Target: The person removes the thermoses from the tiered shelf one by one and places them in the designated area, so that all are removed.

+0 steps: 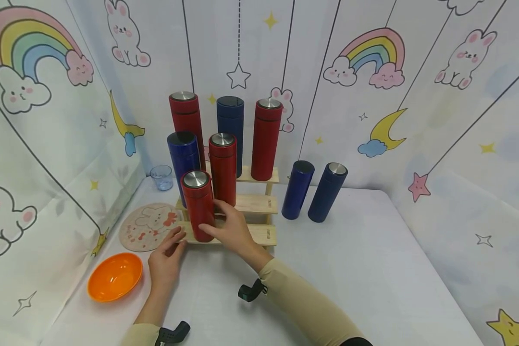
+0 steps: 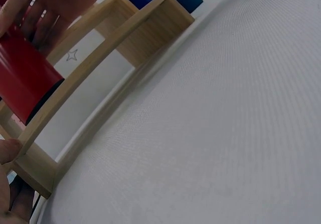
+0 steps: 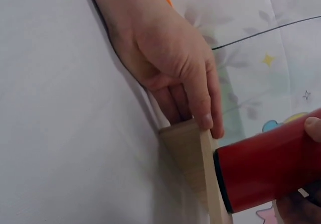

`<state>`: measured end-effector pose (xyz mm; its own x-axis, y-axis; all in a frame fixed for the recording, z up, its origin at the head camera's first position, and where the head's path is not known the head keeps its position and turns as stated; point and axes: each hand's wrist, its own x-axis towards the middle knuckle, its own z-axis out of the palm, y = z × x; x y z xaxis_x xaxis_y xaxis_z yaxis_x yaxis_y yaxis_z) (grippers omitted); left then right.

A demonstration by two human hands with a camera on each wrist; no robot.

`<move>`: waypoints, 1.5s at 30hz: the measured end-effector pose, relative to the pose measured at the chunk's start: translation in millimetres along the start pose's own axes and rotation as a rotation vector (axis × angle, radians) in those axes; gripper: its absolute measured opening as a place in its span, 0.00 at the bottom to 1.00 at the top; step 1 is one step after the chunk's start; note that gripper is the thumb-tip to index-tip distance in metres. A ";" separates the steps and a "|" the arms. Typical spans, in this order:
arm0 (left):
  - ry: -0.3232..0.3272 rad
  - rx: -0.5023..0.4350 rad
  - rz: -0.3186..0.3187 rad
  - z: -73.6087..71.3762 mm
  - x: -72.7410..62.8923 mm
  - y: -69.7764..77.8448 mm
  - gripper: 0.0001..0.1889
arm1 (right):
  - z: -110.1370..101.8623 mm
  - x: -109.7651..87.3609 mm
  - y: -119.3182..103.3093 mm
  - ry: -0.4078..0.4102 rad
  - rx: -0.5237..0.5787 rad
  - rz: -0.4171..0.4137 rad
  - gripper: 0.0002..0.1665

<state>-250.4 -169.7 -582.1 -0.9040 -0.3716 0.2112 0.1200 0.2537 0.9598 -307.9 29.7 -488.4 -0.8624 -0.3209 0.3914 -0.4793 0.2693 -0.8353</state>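
On the lowest step of a three-tier wooden rack stands a red thermos with a silver lid. My right hand grips it from the right side, thumb in front and fingers behind. My left hand pinches the left end of that same step, its fingertips on the plank's edge in the right wrist view. The middle step bears a blue thermos and a red thermos. Along the top step are a red thermos, a dark blue one and another red one.
Two blue thermoses, one with a dark lid and one with a silver lid, stand right of the rack. At the left are an orange bowl, a round bunny-print mat and a small blue-tinted glass. Printed curtains enclose the white table.
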 end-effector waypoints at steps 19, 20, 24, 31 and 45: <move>0.012 -0.035 -0.001 0.1 0.9 -1.8 0.15 | -10.3 -13.9 6.7 0.069 -0.063 0.004 0.40; 0.013 -0.032 -0.003 0.4 1.0 -1.7 0.15 | -11.8 -14.9 7.1 0.070 -0.060 0.006 0.41; 0.012 -0.019 -0.010 0.9 0.7 -0.2 0.16 | -18.9 -19.2 7.5 0.078 -0.056 0.007 0.41; 0.015 0.003 -0.001 1.5 0.5 0.2 0.15 | -32.2 -28.5 8.4 0.099 -0.038 0.000 0.42; 0.013 0.031 -0.009 0.6 0.7 0.0 0.16 | -55.7 -45.5 16.8 0.142 -0.035 -0.001 0.41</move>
<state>-251.3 -169.4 -582.0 -0.8997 -0.3852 0.2055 0.0994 0.2775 0.9556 -285.7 99.4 -498.7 -0.8749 -0.1906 0.4452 -0.4837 0.3010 -0.8218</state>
